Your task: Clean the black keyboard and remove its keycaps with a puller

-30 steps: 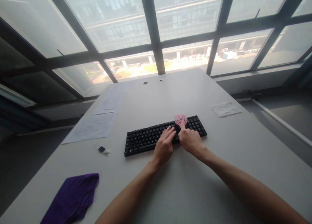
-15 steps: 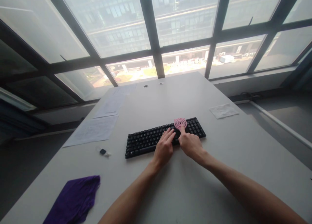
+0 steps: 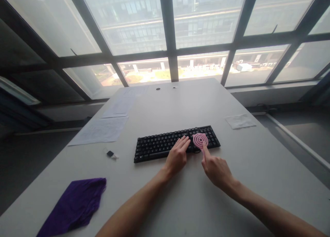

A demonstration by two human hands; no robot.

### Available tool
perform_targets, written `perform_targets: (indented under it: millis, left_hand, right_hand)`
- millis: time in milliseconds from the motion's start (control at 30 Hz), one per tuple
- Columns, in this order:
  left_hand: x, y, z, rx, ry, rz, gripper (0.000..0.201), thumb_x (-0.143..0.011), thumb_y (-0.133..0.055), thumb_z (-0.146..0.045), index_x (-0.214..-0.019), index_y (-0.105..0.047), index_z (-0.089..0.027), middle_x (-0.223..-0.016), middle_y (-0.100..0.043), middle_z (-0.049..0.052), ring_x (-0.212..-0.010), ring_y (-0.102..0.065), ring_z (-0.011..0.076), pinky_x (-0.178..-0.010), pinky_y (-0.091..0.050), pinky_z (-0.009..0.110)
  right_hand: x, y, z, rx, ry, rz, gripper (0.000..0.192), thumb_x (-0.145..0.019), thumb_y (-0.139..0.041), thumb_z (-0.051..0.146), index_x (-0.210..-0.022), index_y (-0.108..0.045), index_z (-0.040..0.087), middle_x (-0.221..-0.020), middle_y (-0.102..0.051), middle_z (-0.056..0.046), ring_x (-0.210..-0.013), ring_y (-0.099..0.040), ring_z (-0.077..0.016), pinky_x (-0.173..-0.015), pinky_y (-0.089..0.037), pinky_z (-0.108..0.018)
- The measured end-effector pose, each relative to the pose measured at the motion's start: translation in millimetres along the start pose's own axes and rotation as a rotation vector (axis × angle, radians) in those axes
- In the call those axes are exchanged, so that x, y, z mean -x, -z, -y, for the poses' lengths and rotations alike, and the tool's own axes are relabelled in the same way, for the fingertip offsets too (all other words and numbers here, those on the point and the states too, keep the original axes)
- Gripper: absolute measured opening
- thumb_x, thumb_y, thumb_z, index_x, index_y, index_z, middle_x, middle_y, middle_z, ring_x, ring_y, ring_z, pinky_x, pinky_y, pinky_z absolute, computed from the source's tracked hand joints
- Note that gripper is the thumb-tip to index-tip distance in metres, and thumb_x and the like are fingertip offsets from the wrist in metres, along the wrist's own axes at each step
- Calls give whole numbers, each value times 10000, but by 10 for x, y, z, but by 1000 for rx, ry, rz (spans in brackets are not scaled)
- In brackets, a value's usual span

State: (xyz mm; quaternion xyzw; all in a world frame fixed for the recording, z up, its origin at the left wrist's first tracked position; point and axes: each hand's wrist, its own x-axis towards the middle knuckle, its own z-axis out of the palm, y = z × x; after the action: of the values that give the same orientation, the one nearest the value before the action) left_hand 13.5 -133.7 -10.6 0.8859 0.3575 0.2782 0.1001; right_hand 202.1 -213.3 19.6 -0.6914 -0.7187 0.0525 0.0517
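A black keyboard (image 3: 157, 147) lies at a slant on the white table. My left hand (image 3: 177, 155) rests flat on it, right of its middle, with the fingers stretched out. My right hand (image 3: 216, 168) is wrapped around the handle of a pink hairbrush (image 3: 200, 140), index finger laid along the back of its head. The round brush head has a spiral pattern and two small ears. It sits over the right part of the keyboard, bristle side down, near the number keys. Most of the handle is hidden in my fingers.
On the left lie a folded purple cloth (image 3: 74, 204), a small black-and-white tag-like item (image 3: 110, 154) and sheets of paper (image 3: 99, 130). A white wipe (image 3: 240, 121) is near the table's right edge. Large windows (image 3: 201, 17) stand beyond the table (image 3: 185, 104).
My right hand has drawn the hairbrush toward me and to the right across the keyboard. My left hand stays on the keys. The view has shifted slightly.
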Motion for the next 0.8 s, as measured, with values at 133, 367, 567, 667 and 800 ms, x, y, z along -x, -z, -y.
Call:
perform_targets:
  millis: [133,367,567,667,800]
  left_hand:
    - [-8,31,-47,18,-9,2,711,-827,-359,40,-1524,-370,-103,-1591,-375,144,-1508,-292,221,-1232,-318,484]
    - [-15,22,-46,68,-91,39,783,-808,-359,41,-1554,-329,-196,-1593,-388,77,-1518,-265,229,-1221,-321,539]
    - [-20,34,-50,76,-75,24,796,-806,-339,57,-1558,-322,-205,-1594,-387,69,-1515,-274,229,-1220,-322,546]
    - [-15,40,-42,70,-63,21,773,-817,-338,59,-1546,-346,-199,-1583,-407,74,-1512,-283,230,-1218,-328,544]
    - [-8,16,-21,63,-62,33,769,-808,-355,62,-1534,-368,-193,-1579,-413,77,-1509,-289,225,-1223,-324,532]
  right_hand:
    - [-3,-41,79,34,26,48,728,-996,-389,186,-1599,-12,30,-827,-770,-135,-723,-748,-256,-649,-509,-291]
    - [-59,-8,94,74,45,57,792,-971,-426,176,-1598,40,46,-829,-774,-129,-736,-752,-271,-626,-498,-296]
    - [-48,-10,115,44,2,48,729,-1006,-378,200,-1599,16,43,-847,-773,-135,-746,-751,-252,-646,-496,-288]
    - [-23,-18,116,37,-18,50,737,-1008,-383,202,-1598,31,43,-844,-772,-135,-745,-751,-248,-652,-496,-285]
    - [-13,-28,122,47,-30,57,776,-989,-414,190,-1598,48,53,-826,-772,-130,-734,-752,-263,-634,-497,-293]
